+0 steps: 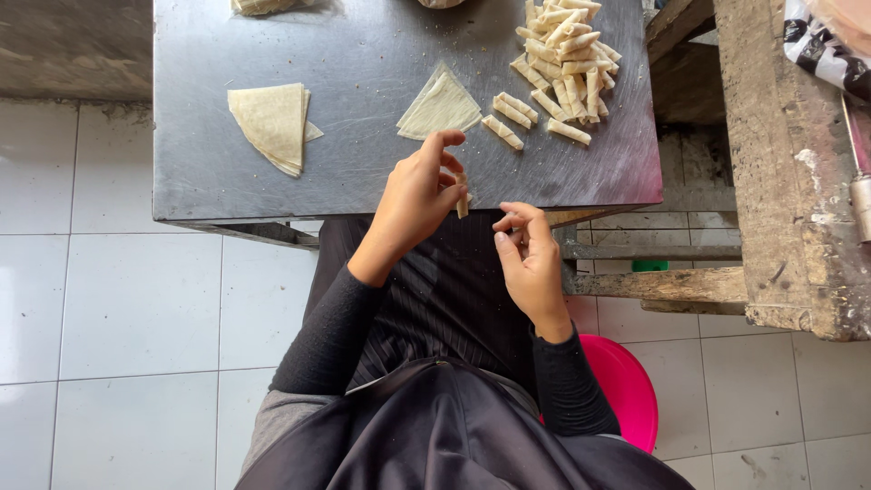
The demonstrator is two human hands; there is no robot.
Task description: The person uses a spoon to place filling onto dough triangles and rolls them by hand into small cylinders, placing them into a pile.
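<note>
Seated person, viewed from above, both forearms in dark sleeves reaching toward the near edge of a steel table [272, 186]. Left hand [419, 195] is raised over that edge, wrist bent, fingers curled inward and pinching a small rolled pastry [462, 201] that hangs upright just past the table's rim, over the lap. Right hand [531, 259] sits lower and nearer the body, just off the table's edge, palm turned inward, fingers loosely bent with thumb and forefinger tips close together; whether anything is between them cannot be told. The two hands are near each other but not touching. On the table, just beyond the left hand, lies a folded triangular wrapper [441, 105]. Farther along the tabletop to the other side sits a stack of wrappers [272, 123], also folded to a wedge. Toward the table's far corner is a pile of finished rolls [567, 54], with a few loose ones trailing from it toward the single wrapper. A pink stool [626, 386] shows beneath the person, away from the table. A rough wooden bench [780, 163] stands beside the table. White tiled floor [118, 308] lies under it all.
</note>
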